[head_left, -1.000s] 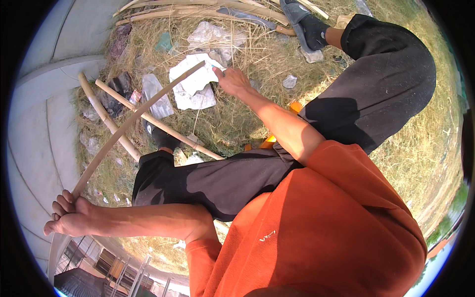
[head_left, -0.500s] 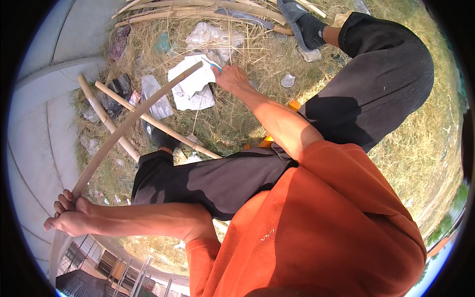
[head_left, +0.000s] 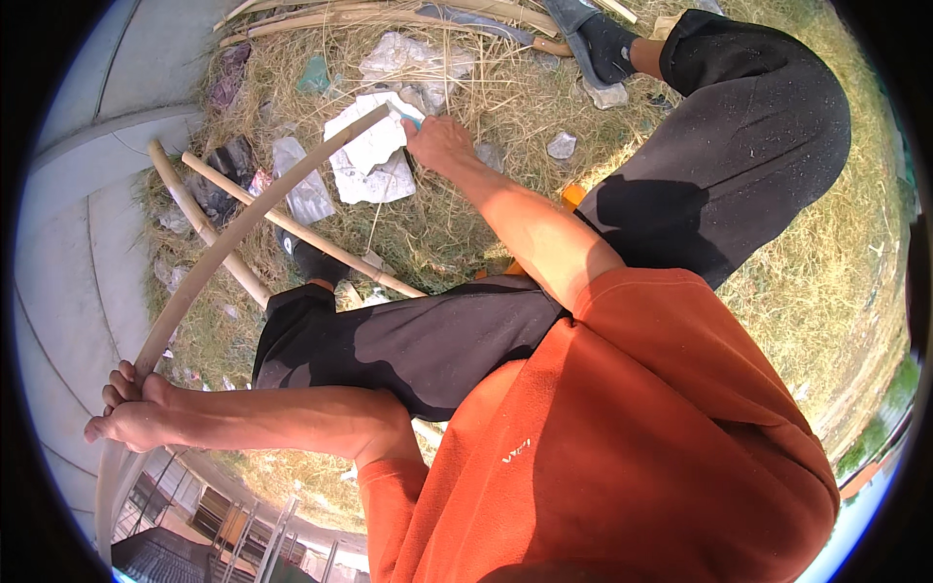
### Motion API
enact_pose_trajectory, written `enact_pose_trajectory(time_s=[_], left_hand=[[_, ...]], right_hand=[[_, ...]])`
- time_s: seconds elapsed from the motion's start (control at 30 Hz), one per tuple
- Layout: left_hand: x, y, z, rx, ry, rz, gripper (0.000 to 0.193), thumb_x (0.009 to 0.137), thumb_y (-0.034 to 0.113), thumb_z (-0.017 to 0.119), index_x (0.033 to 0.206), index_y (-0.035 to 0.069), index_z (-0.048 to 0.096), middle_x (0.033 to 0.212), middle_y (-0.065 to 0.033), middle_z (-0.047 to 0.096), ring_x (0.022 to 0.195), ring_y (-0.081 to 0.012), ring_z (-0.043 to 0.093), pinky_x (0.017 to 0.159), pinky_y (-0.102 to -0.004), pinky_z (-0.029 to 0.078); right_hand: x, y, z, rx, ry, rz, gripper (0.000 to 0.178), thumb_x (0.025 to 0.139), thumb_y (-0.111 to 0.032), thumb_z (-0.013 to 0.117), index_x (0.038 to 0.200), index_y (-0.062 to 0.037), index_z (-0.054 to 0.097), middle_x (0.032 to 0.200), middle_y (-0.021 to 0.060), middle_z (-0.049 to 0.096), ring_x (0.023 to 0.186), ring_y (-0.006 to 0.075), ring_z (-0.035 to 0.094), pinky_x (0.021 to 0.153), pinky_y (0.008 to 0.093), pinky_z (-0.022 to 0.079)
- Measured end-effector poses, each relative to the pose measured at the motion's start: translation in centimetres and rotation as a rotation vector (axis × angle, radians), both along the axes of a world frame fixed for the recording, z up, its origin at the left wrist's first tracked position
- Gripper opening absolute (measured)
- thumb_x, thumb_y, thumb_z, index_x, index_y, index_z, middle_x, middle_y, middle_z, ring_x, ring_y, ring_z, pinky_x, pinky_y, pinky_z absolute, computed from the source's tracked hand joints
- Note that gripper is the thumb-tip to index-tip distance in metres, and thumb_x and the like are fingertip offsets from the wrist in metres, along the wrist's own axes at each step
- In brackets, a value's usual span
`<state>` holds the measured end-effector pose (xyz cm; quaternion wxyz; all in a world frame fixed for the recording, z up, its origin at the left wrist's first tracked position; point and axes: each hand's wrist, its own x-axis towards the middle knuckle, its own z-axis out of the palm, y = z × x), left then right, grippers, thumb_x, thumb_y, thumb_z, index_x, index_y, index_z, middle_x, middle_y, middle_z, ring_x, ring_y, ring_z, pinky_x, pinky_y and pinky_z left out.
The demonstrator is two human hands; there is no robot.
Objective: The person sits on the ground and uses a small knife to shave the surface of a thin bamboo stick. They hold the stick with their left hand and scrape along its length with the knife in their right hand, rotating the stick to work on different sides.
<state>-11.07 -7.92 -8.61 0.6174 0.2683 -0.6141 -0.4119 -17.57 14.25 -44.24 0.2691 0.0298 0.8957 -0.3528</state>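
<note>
A long, curved bamboo strip (head_left: pixel 228 243) runs slantwise across my left side. My left hand (head_left: pixel 136 406) is wrapped round it near the lower left, and its tail passes on below that hand. At the strip's far end, my right hand (head_left: pixel 440 143) is closed on a tool with a teal handle (head_left: pixel 409 117); its working part is too hard to make out. That end lies over a pale flat stone block (head_left: pixel 374 183), topped by a whiter piece (head_left: pixel 367 139). Whether the strip touches the block I cannot tell.
Two bamboo poles (head_left: pixel 301 225) cross near my left foot. More bamboo lengths (head_left: pixel 340 17) lie at the far side beside a dark-bladed knife with a wooden handle (head_left: pixel 486 27). Stones and plastic scraps (head_left: pixel 301 180) litter the dry grass. A pale wall (head_left: pixel 126 262) stands at left.
The whole view has shifted slightly. The strip's far end and my right hand sit a little farther and more to the left. Both hands keep their hold.
</note>
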Motion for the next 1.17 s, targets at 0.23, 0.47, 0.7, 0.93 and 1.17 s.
enact_pose_trajectory(time_s=[0.23, 0.47, 0.7, 0.93, 1.17], left_hand=[[-0.7, 1.9, 0.0, -0.025, 0.029, -0.043, 0.051, 0.100, 0.048, 0.039, 0.072, 0.009, 0.024, 0.058, -0.0014, 0.015, 0.052, -0.0176, 0.015, 0.045, -0.0339, 0.025], [-0.8, 2.2, 0.3, -0.071, 0.043, -0.186, 0.048, 0.101, 0.046, 0.041, 0.071, 0.012, 0.024, 0.061, 0.0011, 0.008, 0.055, -0.0152, 0.009, 0.047, -0.0305, 0.016], [-0.9, 2.6, 0.5, -0.061, 0.042, -0.293, 0.050, 0.098, 0.044, 0.048, 0.063, 0.017, 0.026, 0.060, 0.0025, 0.007, 0.054, -0.0137, 0.007, 0.048, -0.0288, 0.014], [-0.8, 2.4, 0.7, -0.064, 0.045, -0.306, 0.049, 0.098, 0.045, 0.048, 0.059, 0.020, 0.032, 0.060, 0.0028, 0.008, 0.053, -0.0130, 0.008, 0.047, -0.0281, 0.013], [-0.6, 2.1, 0.6, -0.104, 0.006, -0.341, 0.043, 0.096, 0.047, 0.049, 0.063, 0.021, 0.040, 0.061, 0.0030, 0.008, 0.053, -0.0131, 0.009, 0.047, -0.0279, 0.013]], right_hand=[[0.6, 1.4, 1.5, -0.191, -0.126, -0.028, 0.072, 0.096, -0.057, 0.031, 0.105, 0.0058, 0.066, 0.114, 0.0288, 0.059, 0.109, 0.0410, 0.058, 0.093, 0.0469, 0.048], [-0.4, 2.3, -0.1, -0.098, -0.118, -0.095, 0.076, 0.095, -0.059, 0.033, 0.086, 0.0075, 0.068, 0.097, 0.0325, 0.063, 0.096, 0.0437, 0.062, 0.087, 0.0475, 0.049], [-0.9, 0.9, 0.4, -0.168, -0.139, -0.041, 0.080, 0.094, -0.063, 0.031, 0.099, 0.0086, 0.067, 0.106, 0.0346, 0.060, 0.110, 0.0416, 0.057, 0.096, 0.0477, 0.045], [-1.2, 1.0, -0.2, -0.141, 0.004, 0.034, 0.080, 0.095, -0.062, 0.027, 0.099, 0.0066, 0.067, 0.107, 0.0302, 0.062, 0.106, 0.0421, 0.059, 0.094, 0.0494, 0.047], [-1.5, 0.8, 2.2, -0.187, -0.092, 0.090, 0.082, 0.092, -0.067, 0.032, 0.088, 0.0056, 0.070, 0.094, 0.0302, 0.066, 0.094, 0.0393, 0.065, 0.085, 0.0487, 0.052]])
